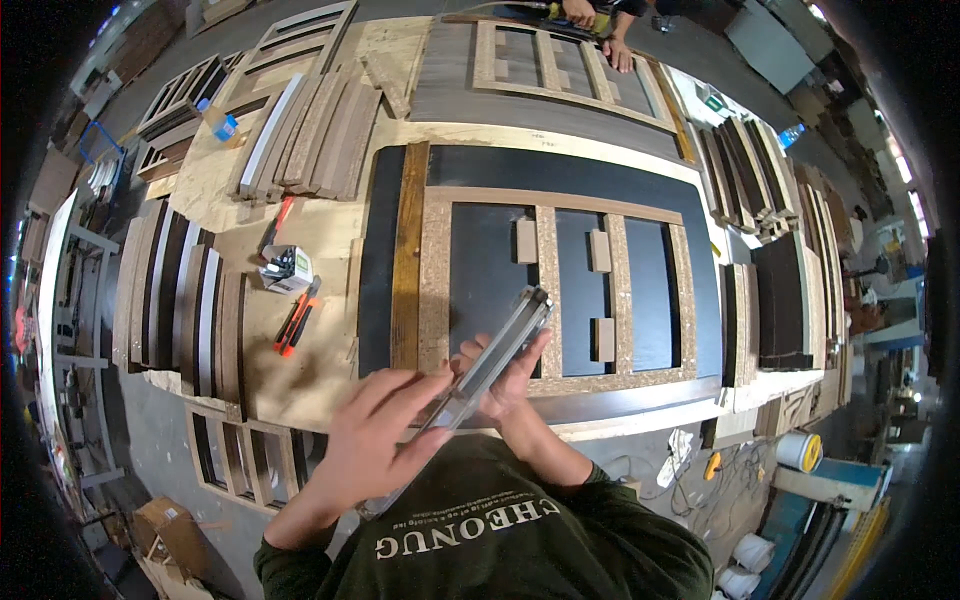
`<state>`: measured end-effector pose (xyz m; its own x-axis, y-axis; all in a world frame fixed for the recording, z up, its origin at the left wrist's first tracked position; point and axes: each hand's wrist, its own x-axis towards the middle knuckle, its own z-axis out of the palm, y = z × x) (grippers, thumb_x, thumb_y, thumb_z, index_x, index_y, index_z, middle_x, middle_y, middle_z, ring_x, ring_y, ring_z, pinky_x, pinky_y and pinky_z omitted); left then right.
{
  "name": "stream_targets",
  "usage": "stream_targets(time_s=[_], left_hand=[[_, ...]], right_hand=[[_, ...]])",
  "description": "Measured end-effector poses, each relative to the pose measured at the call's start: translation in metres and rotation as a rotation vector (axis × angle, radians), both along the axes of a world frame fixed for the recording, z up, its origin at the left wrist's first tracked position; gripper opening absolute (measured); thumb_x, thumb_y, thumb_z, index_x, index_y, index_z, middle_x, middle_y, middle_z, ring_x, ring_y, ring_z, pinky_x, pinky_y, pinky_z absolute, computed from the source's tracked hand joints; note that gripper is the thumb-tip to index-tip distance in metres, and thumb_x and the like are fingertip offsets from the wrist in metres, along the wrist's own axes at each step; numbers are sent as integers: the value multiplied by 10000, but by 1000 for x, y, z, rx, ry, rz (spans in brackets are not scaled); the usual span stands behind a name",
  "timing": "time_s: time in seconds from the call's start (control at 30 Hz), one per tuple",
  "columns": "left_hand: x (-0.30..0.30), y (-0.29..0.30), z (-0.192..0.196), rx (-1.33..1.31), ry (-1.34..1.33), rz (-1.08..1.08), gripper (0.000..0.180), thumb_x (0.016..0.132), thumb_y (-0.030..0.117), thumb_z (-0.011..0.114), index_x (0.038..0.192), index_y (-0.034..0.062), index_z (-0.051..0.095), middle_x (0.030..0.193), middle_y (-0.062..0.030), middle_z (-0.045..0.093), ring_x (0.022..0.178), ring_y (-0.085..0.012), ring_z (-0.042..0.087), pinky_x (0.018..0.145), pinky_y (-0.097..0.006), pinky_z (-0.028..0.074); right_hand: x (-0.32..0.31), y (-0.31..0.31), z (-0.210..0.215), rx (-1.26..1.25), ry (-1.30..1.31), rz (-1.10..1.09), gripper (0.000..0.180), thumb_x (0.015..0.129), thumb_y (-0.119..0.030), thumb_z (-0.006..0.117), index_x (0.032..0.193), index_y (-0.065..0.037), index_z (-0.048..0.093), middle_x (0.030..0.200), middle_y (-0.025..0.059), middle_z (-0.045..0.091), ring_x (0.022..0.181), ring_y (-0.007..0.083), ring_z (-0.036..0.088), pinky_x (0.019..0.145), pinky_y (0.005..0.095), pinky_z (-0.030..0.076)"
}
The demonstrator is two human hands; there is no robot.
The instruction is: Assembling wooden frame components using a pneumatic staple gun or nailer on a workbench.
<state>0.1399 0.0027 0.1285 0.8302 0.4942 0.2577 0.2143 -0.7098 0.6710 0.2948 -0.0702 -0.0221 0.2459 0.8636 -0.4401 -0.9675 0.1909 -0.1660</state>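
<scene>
A long, narrow silver metal tool [490,355], shaped like a grooved channel with a dark far tip, slants up and to the right in front of my chest. My right hand [515,385] grips it from the right, thumb along its side. My left hand [385,435] is over its lower part, thumb and fingers closing on it from the left. Beyond the tip lies a rectangular chipboard frame [620,290] with two inner uprights, flat on a dark panel [480,165]. Small wooden blocks [600,250] sit against the uprights.
A brown wooden strip [412,250] runs along the panel's left. Farther left are a small box [286,270], an orange-black cutter [297,316] and stacked boards [310,135]. More boards [745,170] stand at right. Across the table, another person's hand [618,55] rests on a second frame [570,95].
</scene>
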Motion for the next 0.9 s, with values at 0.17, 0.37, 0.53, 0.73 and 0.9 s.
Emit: stream_targets(time_s=[0.17, 0.37, 0.53, 0.73, 0.9], left_hand=[[-26, 8, -7, -441, -117, 57, 414, 792, 228, 615, 1112, -35, 597, 964, -163, 606, 855, -233, 601, 777, -316, 480], [-42, -7, -14, -713, -241, 243, 549, 847, 415, 531, 1087, -75, 590, 935, -159, 608, 863, -222, 583, 811, -316, 447], [-53, -19, -31, -937, -440, 224, 742, 861, 595, 450, 1074, -105, 572, 969, -170, 608, 916, -235, 577, 853, -340, 434], [-56, -27, -41, -1168, -498, 213, 894, 848, 715, 323, 1122, -115, 512, 1106, -204, 563, 1054, -276, 548, 951, -375, 395], [-48, -30, -67, -1055, -680, 288, 715, 923, 593, 314, 1089, -78, 497, 1092, -225, 574, 1062, -289, 542, 976, -412, 373]], right_hand=[[3, 9, 4, -199, 73, -103, 779, 552, -920, 436, 683, -153, 415, 607, -15, 398, 590, 185, 440, 646, 369, 450], [2, 1, -14, -138, 209, -107, 791, 563, -904, 462, 737, -132, 450, 636, 17, 432, 608, 201, 471, 614, 331, 449], [4, -2, -33, -87, 142, -83, 825, 598, -894, 440, 797, -97, 509, 658, 56, 496, 608, 221, 521, 617, 364, 490], [12, 5, -20, 155, 210, -37, 869, 613, -901, 399, 788, -68, 572, 579, 30, 530, 514, 132, 535, 601, 325, 515], [5, 8, -10, 62, 17, 9, 744, 626, -889, 412, 632, -145, 442, 511, -34, 410, 459, 89, 436, 494, 237, 429]])
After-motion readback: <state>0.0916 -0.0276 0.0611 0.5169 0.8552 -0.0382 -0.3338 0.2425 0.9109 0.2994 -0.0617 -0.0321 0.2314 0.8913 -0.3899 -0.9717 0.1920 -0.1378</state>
